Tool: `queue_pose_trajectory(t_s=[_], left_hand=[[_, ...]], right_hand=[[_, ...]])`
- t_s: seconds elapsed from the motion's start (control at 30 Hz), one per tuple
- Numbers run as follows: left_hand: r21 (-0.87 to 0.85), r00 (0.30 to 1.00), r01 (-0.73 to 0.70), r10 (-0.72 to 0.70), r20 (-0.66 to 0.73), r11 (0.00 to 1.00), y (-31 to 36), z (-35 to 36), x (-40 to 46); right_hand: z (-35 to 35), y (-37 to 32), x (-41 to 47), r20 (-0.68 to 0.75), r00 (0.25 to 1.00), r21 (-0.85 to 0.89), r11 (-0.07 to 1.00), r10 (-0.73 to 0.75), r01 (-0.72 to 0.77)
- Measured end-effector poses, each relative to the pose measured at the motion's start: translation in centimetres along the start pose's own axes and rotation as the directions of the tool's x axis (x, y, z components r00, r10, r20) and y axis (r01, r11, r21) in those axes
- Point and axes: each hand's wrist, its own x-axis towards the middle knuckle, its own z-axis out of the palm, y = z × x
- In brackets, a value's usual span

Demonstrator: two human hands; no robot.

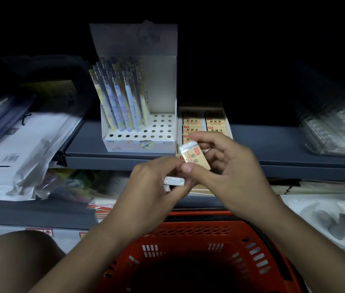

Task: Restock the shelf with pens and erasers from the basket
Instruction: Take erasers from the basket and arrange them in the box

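My right hand (226, 166) pinches a yellow-sleeved eraser (196, 156) just in front of the eraser box (204, 123) on the grey shelf (283, 144). Several erasers lie in rows in that box. My left hand (156, 180) grips a white eraser (174, 180), its fingertips meeting my right thumb. Left of the eraser box stands a white pen display box (140, 132) with several pens (120, 98) upright in its holes; many holes are vacant. The red basket (199, 235) sits below my hands, its inside dark.
Plastic-wrapped paper goods (19, 149) lie at the left of the shelf, clear-wrapped spiral notebooks (332, 132) at the right. A lower shelf holds colourful packs (68, 182) and white bags (326, 218). My knee (15, 261) is at the bottom left.
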Motion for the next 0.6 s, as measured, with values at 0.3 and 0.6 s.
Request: queue_pose_trajectory(t_s=[0.3,0.6], left_hand=[[0.063,0.996,-0.051,0.047,0.072,0.997,-0.5,0.3,0.0],[0.076,1.000,0.007,-0.005,-0.027,0.997,-0.8,0.0,0.2]], right_hand=[[-0.9,0.1,0.2,0.123,0.992,-0.242,0.968,-0.040,0.069],[-2.5,1.3,1.4,-0.043,0.982,-0.259,0.951,-0.186,0.168]])
